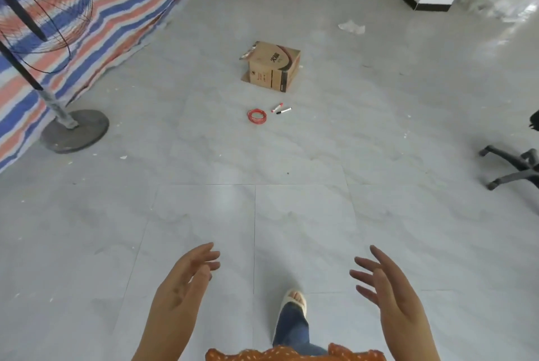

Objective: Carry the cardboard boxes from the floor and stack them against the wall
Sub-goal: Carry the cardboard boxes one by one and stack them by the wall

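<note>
One brown printed cardboard box point(271, 67) sits on the pale tiled floor point(291, 214) at twelve o'clock, well ahead, unlifted, while the left hand point(180, 285) and right hand point(390, 290) hang spread wide, empty.

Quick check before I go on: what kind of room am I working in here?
Probably a bare workroom or storage space that is still being fitted out, not a home. A striped tarp hangs along one side, a big standing fan stands on the tiled floor, and one cardboard box sits out in the open.
</note>
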Demonstrator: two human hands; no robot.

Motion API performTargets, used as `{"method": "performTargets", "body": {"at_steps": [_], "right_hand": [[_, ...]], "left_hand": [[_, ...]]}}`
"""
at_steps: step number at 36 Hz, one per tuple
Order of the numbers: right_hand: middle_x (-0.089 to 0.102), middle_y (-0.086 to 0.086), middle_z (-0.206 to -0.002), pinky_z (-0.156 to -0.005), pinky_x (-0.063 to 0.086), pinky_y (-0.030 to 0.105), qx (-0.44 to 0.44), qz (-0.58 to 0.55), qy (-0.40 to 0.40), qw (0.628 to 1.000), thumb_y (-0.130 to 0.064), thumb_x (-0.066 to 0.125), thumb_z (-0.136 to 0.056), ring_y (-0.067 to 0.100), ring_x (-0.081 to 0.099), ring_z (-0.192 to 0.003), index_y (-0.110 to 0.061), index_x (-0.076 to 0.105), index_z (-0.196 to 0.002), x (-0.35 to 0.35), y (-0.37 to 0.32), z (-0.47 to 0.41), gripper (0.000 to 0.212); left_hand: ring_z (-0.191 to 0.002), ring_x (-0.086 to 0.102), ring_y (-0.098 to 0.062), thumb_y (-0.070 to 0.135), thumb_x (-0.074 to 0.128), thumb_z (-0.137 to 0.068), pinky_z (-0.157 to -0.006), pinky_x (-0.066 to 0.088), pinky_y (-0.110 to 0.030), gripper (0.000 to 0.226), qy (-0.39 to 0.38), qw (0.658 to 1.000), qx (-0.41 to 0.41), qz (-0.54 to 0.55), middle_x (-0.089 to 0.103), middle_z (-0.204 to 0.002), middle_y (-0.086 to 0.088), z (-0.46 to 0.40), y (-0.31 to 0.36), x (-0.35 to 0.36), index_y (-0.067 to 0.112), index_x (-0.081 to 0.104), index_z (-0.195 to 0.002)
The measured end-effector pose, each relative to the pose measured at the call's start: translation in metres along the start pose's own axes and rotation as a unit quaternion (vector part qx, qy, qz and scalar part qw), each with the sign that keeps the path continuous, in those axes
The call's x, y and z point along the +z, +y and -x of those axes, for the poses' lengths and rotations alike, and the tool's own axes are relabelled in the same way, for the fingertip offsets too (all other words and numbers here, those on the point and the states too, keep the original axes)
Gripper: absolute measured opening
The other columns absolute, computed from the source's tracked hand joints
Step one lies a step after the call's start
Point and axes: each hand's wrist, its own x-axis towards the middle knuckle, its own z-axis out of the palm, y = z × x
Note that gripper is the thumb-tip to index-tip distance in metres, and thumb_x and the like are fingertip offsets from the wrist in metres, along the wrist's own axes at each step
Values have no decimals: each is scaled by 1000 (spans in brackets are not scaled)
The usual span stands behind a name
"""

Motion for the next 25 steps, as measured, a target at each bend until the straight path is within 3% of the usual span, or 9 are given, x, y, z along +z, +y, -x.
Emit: {"method": "performTargets", "body": {"at_steps": [3, 10, 12, 15, 17, 19, 21, 23, 25], "right_hand": [[72, -9, -102, -78, 56, 24, -23, 16, -2, 1000, -5, 38, -99, 10, 70, -90, -27, 58, -118, -2, -27, -74, 35], [69, -15, -107, -81, 55, 25, -29, 34, -70, 997, -9, 40, -99, 9, 69, -93, -33, 56, -118, 24, -61, -195, 34], [69, -15, -107, -81, 55, 24, -25, 42, -87, 995, -8, 40, -98, 9, 69, -93, -32, 56, -117, 40, -68, -223, 35], [71, -9, -104, -81, 55, 23, -14, 43, -109, 993, -12, 41, -98, 9, 69, -93, -32, 56, -119, 65, -74, -266, 32], [71, -5, -106, -81, 55, 24, -9, 36, -120, 992, -32, 48, -94, 9, 69, -94, -33, 56, -119, 83, -79, -292, 26], [70, -8, -107, -80, 55, 24, -18, 27, -126, 991, -73, 56, -73, 8, 69, -95, -34, 55, -120, 105, -88, -324, 62], [69, -12, -109, -81, 56, 26, -25, 30, -114, 993, -86, 54, -61, 10, 69, -96, -35, 55, -121, 129, -96, -358, 79], [70, -5, -108, -81, 56, 28, -26, 10, -99, 995, -68, 57, -79, 11, 69, -96, -35, 55, -119, 157, -106, -392, 52], [69, 1, -111, -81, 56, 29, -29, -3, -78, 997, -28, 47, -96, 10, 69, -95, -34, 55, -117, 187, -119, -427, 23]], "left_hand": [[-95, 68, -10, 47, 55, -71, -88, 51, -36, 28, 13, 1000, 14, 2, 71, -104, 8, -56, 20, 30, 53, 68, -95], [-93, 69, -11, 54, 62, -69, -82, 54, -21, 31, 54, 998, -16, 26, 71, -105, 7, -148, 38, 65, 44, 69, -98], [-91, 69, -12, 31, 64, -88, -80, 55, -20, 15, 78, 996, -23, 31, 72, -103, 6, -176, 34, 65, 32, 72, -101], [-89, 69, -13, -6, 42, -95, -77, 55, -18, 35, 105, 993, -46, 23, 72, -100, 7, -220, 27, 61, 19, 65, -105], [-88, 69, -12, -7, 40, -95, -77, 55, -19, 35, 117, 992, -48, 18, 72, -101, 6, -251, 25, 57, 16, 64, -107], [-87, 69, -11, -6, 40, -95, -78, 55, -20, 34, 127, 991, -47, 16, 72, -102, 6, -289, 24, 52, 15, 64, -108], [-86, 69, -11, -7, 40, -95, -77, 55, -20, 34, 130, 990, -47, 22, 71, -102, 5, -333, 25, 44, 15, 64, -107], [-88, 69, -11, -6, 40, -95, -78, 55, -21, 35, 126, 991, -41, 21, 71, -103, 5, -382, 32, 32, 18, 64, -106], [-91, 68, -11, -4, 42, -96, -81, 55, -22, 34, 118, 993, -27, 14, 71, -102, 7, -432, 45, 16, 20, 63, -107]]}}
